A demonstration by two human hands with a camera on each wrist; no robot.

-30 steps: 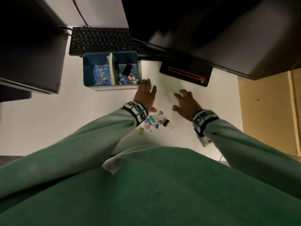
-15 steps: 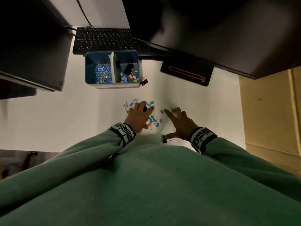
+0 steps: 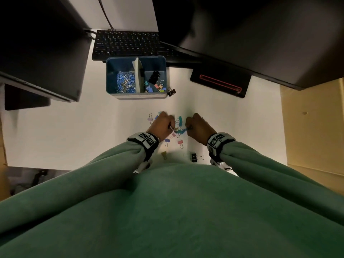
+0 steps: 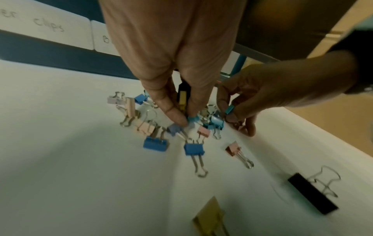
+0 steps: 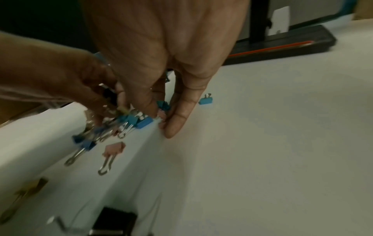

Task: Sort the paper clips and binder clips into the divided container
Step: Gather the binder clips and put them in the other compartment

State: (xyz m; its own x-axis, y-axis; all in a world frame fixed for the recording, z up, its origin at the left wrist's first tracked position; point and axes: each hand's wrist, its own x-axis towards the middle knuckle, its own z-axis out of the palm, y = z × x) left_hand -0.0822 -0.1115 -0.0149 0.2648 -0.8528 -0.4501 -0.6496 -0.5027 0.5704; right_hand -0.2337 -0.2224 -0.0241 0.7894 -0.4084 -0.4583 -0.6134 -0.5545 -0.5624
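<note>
A loose pile of small coloured binder clips (image 3: pixel 178 130) lies on the white desk between my hands. My left hand (image 3: pixel 172 127) pinches a teal clip (image 4: pixel 191 119) from the pile, with a yellow clip (image 4: pixel 182 99) and a black one tucked under its curled fingers. My right hand (image 3: pixel 188 127) pinches another teal clip (image 4: pixel 229 110) at the pile's right side. The blue divided container (image 3: pixel 136 94) stands farther back. It has paper clips (image 3: pixel 125 81) in its left half and binder clips (image 3: pixel 155 84) in its right half.
A black binder clip (image 3: pixel 171 91) lies outside the container's right front corner. Another black clip (image 3: pixel 195 156) and a yellow one (image 3: pixel 164 155) lie near my body. A keyboard (image 3: pixel 128 43), a monitor base (image 3: pixel 219 82) and dark monitors are behind.
Both hands have drawn back from near the container to the pile. Their fingers, flat and spread earlier, have curled in and pinched clips.
</note>
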